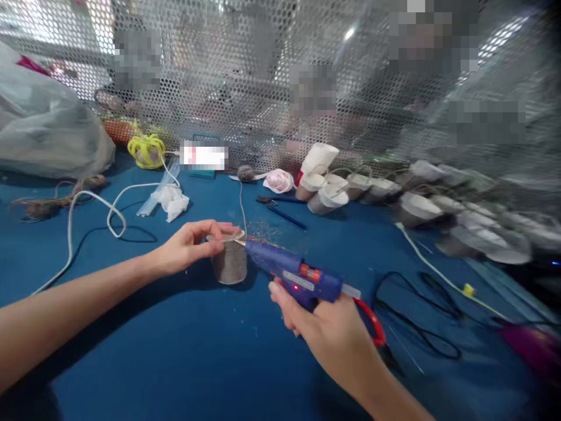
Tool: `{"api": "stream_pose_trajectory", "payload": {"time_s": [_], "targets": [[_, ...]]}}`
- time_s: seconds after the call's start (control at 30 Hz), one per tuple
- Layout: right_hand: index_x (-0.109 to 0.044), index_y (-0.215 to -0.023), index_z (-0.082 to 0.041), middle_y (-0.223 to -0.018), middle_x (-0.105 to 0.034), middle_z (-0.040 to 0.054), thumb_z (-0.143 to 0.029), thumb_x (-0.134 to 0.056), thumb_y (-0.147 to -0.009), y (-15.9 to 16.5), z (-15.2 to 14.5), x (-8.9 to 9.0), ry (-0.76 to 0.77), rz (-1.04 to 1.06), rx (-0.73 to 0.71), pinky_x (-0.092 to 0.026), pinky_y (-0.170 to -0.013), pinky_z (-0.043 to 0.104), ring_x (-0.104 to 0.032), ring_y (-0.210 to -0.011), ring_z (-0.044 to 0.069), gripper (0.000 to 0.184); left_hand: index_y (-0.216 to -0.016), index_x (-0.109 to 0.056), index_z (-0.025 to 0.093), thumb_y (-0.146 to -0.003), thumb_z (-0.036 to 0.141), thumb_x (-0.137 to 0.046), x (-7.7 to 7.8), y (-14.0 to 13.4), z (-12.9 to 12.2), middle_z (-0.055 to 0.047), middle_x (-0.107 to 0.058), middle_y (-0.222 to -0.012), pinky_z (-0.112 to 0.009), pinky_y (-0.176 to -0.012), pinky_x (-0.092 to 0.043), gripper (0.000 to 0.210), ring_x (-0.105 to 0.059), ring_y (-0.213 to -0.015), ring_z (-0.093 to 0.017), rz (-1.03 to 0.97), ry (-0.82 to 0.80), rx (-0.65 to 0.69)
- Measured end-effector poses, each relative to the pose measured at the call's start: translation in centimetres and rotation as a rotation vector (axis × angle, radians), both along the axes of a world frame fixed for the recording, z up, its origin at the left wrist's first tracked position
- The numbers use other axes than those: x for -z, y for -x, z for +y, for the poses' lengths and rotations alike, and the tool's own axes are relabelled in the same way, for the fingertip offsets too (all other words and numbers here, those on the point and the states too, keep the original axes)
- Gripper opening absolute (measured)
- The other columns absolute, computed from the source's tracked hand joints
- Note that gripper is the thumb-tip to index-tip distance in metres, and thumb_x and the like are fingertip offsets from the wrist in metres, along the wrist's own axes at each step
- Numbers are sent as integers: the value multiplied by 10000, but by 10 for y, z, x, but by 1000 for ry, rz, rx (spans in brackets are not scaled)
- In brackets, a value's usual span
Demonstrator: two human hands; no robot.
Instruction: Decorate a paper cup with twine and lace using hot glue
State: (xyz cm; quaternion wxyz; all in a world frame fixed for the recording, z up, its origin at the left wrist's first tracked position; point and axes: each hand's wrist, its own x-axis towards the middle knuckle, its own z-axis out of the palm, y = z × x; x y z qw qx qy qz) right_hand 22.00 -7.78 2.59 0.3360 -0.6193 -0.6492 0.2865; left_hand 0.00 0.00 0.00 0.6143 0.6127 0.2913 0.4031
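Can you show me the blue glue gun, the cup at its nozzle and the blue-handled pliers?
Blue glue gun [280, 261]: head view, on the side of its body.
Cup [230, 263]: head view, on its side wall.
Blue-handled pliers [286, 217]: head view, on the nearer handle.

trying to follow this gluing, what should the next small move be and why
Probably squeeze out a little glue at the top of the cup: the right grip holds the glue gun with its tip there, the string runs there too, and the left grip holds the cup.
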Motion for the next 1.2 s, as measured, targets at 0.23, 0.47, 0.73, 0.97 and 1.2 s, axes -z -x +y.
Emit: {"api": "stream_pose_trajectory", "payload": {"time_s": [0.23,0.47,0.73,0.97,1.2], "targets": [[-559,-574,-211,-363,-496,-33,-364,-563,-746,9,-1,-10,-90,-62,-65,-420,-355,255,-489,-330,137,230,-672,-526,147,-780,302,-624,-4,-3,-1,-135,-581,-1224,-436,-999,-310,213,-466,-1203,-275,13,-31,-10],[-556,-613,-185,-396,-522,-17,-439,-551,-741,0,2,-3,7,8,-15,-444,-343,237,-522,-346,134,284,-672,-525,148,-784,278,-616,-5,-1,-1,-147,-575,-1231,-431,-999,-314,194,-457,-1212,-269,19,-33,-3],[-514,-589,-197,-386,-491,-20,-429,-512,-760,-6,10,-6,41,-19,-23,-434,-353,236,-512,-352,132,289,-680,-537,146,-782,257,-619,-2,1,1,-136,-566,-1248,-419,-999,-307,172,-459,-1213,-267,5,-14,3],[-560,-606,-168,-414,-500,-23,-410,-547,-754,-9,19,-6,147,59,-3,-421,-392,223,-491,-383,107,284,-682,-536,147,-770,286,-635,0,1,2,-128,-582,-1229,-435,-993,-304,192,-415,-1247,-291,-1,-11,3],[-540,-596,-164,-435,-506,-36,-358,-652,-678,-30,49,-4,170,318,78,-377,-400,214,-449,-389,81,237,-671,-536,155,-762,309,-640,-4,1,2,-138,-599,-1201,-444,-1013,-273,207,-415,-1246,-282,38,-50,-7]]}}
